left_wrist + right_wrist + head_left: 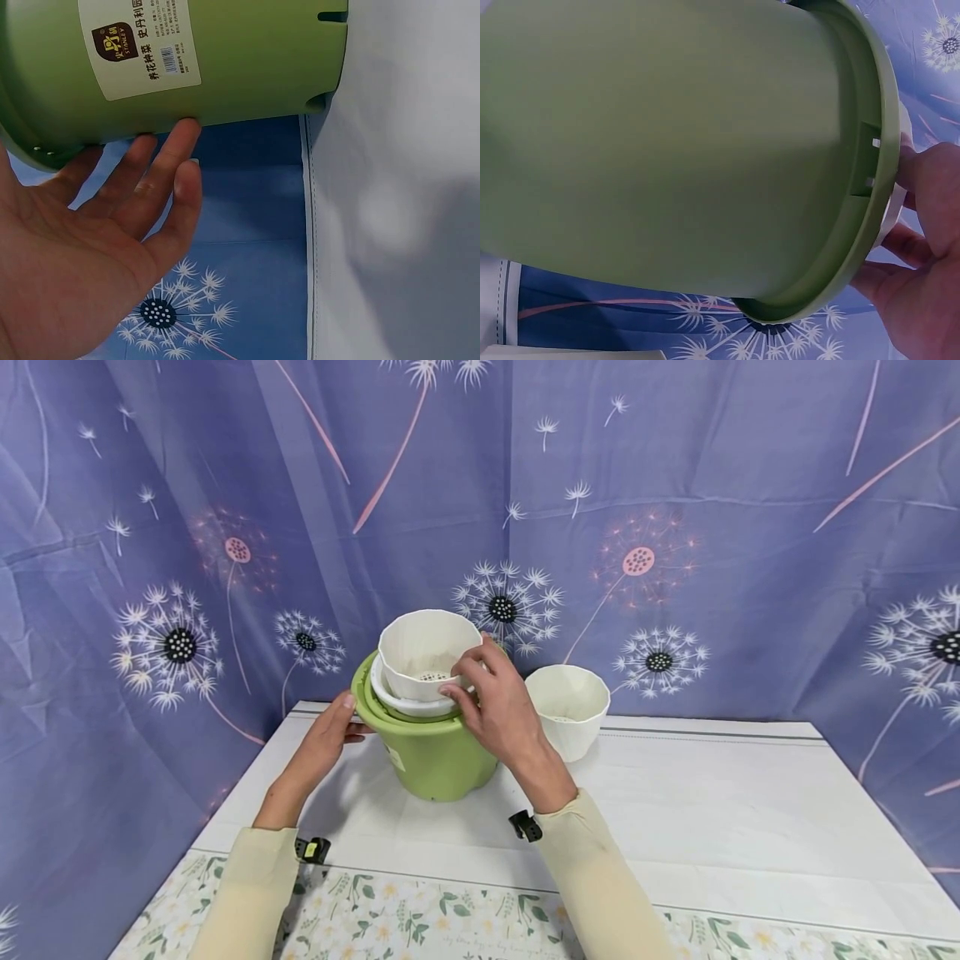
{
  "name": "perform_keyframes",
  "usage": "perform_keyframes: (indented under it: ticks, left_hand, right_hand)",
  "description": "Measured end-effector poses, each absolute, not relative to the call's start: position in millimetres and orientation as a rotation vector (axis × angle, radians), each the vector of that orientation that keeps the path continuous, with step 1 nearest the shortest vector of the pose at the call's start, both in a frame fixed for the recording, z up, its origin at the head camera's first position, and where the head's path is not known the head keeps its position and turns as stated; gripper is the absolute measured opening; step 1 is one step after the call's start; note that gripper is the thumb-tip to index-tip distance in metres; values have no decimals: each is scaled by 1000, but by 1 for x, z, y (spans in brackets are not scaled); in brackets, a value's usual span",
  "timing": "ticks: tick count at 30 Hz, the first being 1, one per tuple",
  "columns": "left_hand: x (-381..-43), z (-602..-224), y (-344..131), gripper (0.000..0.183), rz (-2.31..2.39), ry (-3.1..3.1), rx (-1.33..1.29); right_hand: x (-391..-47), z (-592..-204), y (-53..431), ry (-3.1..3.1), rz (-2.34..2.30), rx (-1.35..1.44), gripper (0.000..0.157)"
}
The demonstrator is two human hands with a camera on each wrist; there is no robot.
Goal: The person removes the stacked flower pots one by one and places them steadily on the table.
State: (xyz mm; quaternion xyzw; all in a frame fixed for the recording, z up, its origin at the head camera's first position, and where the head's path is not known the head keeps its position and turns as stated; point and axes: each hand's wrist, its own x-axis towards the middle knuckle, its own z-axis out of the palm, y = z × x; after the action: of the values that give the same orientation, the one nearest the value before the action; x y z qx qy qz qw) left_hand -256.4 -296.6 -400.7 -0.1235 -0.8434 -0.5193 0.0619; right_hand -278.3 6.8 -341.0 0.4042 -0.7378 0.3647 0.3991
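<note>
A large green flowerpot (442,764) stands on the table with a label (146,49) on its side. Nested in its mouth are another green rim, a white round pot (397,702) and, topmost, a cream faceted flowerpot (420,643) with drainage holes in its base. My right hand (498,702) pinches the right rim of that cream pot, thumb outside and fingers at the edge. On the left, my left hand (326,731) supports the green pot, its extended fingers (154,180) touching the wall below the rim.
A second cream faceted pot (573,718) stands just right of the green one, close behind my right wrist. The white tabletop (712,810) extends to the right, with a floral cloth (420,914) along the front. A purple dandelion curtain (585,443) hangs behind and at both sides.
</note>
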Motion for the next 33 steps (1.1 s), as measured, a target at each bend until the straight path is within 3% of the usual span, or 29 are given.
perform_keyframes:
  ticks: [33]
  left_hand:
    - [-253,-400,-294,60,-1543,-2568,-376]
  right_hand:
    - [-269,-332,8,-1709,958,1009,17]
